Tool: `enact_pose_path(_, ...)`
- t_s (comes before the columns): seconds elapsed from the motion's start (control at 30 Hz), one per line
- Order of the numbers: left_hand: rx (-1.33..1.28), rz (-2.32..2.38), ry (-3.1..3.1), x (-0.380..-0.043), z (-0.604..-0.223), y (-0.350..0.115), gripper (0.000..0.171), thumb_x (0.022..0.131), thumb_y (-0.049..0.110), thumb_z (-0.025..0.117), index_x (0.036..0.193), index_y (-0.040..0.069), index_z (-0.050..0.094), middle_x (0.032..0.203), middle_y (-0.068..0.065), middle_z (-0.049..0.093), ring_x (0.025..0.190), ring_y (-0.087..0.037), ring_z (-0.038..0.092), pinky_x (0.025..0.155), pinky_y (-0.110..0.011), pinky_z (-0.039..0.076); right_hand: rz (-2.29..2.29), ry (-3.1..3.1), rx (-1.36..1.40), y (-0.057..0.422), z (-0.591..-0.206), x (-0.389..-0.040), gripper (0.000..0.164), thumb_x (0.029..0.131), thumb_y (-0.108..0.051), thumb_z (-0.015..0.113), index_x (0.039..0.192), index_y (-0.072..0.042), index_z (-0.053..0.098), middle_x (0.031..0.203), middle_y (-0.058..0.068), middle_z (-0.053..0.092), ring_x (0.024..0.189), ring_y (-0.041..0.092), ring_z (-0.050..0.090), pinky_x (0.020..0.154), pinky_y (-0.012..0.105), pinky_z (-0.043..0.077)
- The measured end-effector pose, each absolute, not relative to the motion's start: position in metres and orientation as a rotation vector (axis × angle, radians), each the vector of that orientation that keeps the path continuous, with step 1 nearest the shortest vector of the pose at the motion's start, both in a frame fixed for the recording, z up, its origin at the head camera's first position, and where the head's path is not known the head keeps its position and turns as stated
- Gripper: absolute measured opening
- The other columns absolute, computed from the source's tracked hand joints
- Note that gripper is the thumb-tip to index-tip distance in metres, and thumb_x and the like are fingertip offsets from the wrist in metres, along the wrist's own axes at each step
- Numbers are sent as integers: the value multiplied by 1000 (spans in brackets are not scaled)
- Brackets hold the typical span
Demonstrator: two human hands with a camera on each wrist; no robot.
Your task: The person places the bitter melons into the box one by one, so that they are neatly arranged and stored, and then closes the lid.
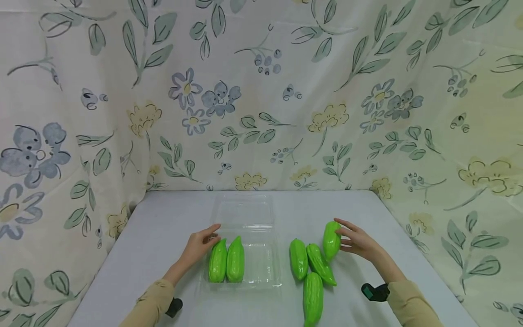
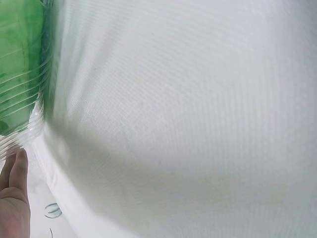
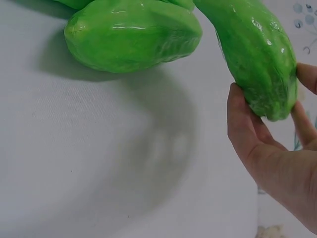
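Note:
My right hand (image 1: pixel 359 240) grips one end of a shiny green bitter melon (image 1: pixel 331 240) between thumb and fingers; the right wrist view shows this melon (image 3: pixel 260 54) raised off the table. Below and left of it, three more bitter melons lie close together, one of them upper left (image 1: pixel 299 259), one slanted (image 1: pixel 320 263), one nearest me (image 1: pixel 313 297). An opened clear plastic box (image 1: pixel 261 265) holds two bitter melons side by side, the left (image 1: pixel 218 262) and the right (image 1: pixel 235 261). My left hand (image 1: pixel 201 243) is at the box's far left corner, its fingertips (image 2: pixel 20 161) right at the rim.
The box's clear lid (image 1: pixel 244 212) lies folded back behind it. A white table (image 1: pixel 163 227) carries everything. Flower-printed cloth (image 1: pixel 253 91) hangs behind and at both sides. Bare table surface runs between the box and the loose melons.

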State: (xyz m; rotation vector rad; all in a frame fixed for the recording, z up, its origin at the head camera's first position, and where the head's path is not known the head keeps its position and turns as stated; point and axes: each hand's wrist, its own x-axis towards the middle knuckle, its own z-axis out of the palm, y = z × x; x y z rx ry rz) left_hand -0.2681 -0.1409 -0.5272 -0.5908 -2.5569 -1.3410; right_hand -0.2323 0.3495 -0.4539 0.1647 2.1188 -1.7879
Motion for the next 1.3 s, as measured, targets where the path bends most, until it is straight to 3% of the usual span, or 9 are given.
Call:
enact_pose_path(0.2, -562, -1371, -2594, -269, -526, -142, 45, 89, 12, 65, 132, 3, 55, 132, -14, 58, 104, -29, 66, 88, -41, 54, -1818, 2146, 146, 345, -452, -234, 64, 98, -25, 51, 152, -13, 19, 147, 19, 26, 103, 17, 56, 93, 37, 52)
enact_pose_path(0.73, -568, -1356, -2596, -268, -528, -142, 45, 89, 12, 66, 131, 3, 56, 128, -15, 61, 103, -28, 67, 85, -40, 55, -1883, 2130, 56, 317, -447, -231, 63, 98, -21, 52, 152, -15, 21, 142, 17, 34, 102, 11, 61, 96, 39, 51)
enact_pose_path(0.97, -560, -1369, -2596, -270, -529, -142, 45, 89, 12, 66, 132, 4, 55, 129, -14, 60, 103, -28, 67, 87, -39, 55, -1905, 2095, -19, 303, -445, -230, 67, 97, -19, 54, 152, -13, 16, 129, 7, 48, 104, 13, 62, 97, 41, 51)
enact_pose_path(1.3, -587, -1353, -2548, -271, -530, -142, 44, 87, 10, 67, 129, 1, 57, 122, -17, 64, 98, -29, 68, 81, -38, 57, -1947, 2014, -112, 279, -447, -227, 65, 98, -16, 53, 152, -13, 17, 123, 2, 51, 104, 13, 62, 95, 38, 51)
